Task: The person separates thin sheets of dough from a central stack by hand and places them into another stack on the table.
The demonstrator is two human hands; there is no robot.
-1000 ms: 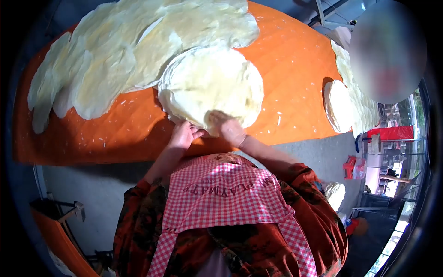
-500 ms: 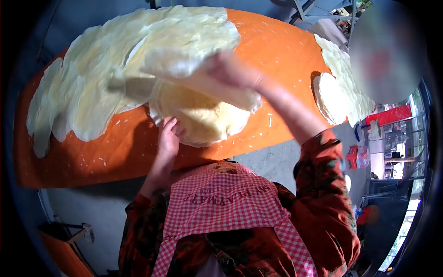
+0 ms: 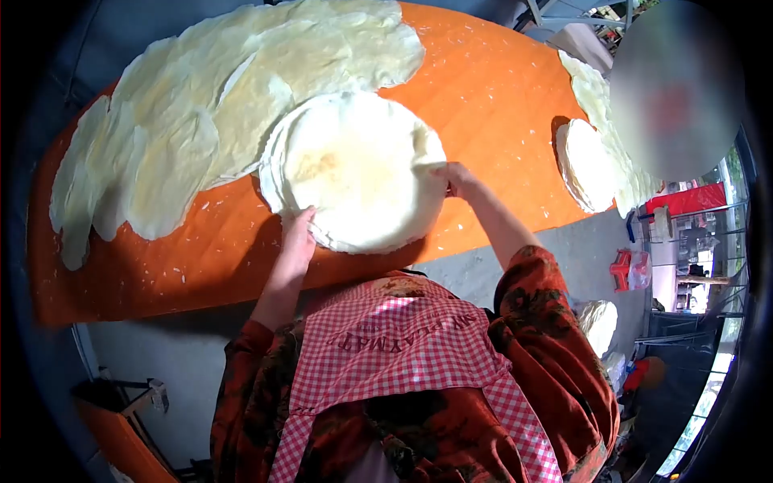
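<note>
A stack of round, thin flatbreads (image 3: 362,177) lies in front of me, the top one pale with a light brown patch. At its lower left edge my left hand (image 3: 299,235) is closed on the rim, thumb on top. My right hand (image 3: 459,179) pinches the flatbread edge on the right side, where the sheet is slightly creased. How many layers each hand grips is hidden. Overlapping flatbread sheets (image 3: 177,129) spread over the table to the left and behind the stack.
The orange table (image 3: 491,105) has white crumbs scattered on it. A smaller flatbread stack (image 3: 588,165) sits at the right end beside more spread sheets (image 3: 592,88). Beyond the table's near edge is grey floor (image 3: 499,266), with a red stool (image 3: 620,270) farther right.
My right hand has come down and right from above the stack. The flatbread it was swinging over, blurred and folded, now lies flat on top. My left hand stays at the lower left edge.
</note>
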